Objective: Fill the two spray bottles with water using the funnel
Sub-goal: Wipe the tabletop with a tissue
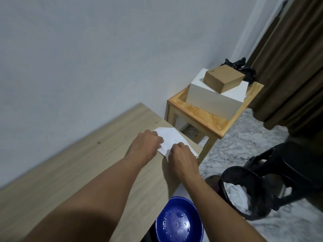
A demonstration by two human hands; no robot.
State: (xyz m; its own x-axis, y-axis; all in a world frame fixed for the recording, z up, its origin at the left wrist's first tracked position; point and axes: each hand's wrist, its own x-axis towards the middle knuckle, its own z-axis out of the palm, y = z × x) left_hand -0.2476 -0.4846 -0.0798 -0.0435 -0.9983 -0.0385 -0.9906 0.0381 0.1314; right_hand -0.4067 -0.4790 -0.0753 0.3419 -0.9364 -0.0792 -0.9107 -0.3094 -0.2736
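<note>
Our left hand (148,140) and right hand (181,154) pinch a folded white paper sheet (172,136), fingers (160,139) curled, mid-frame on light wooden table (70,163).

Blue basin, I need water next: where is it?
Head view, bottom centre: the blue basin sits beside the wooden table's edge, left of the black bin.
</note>
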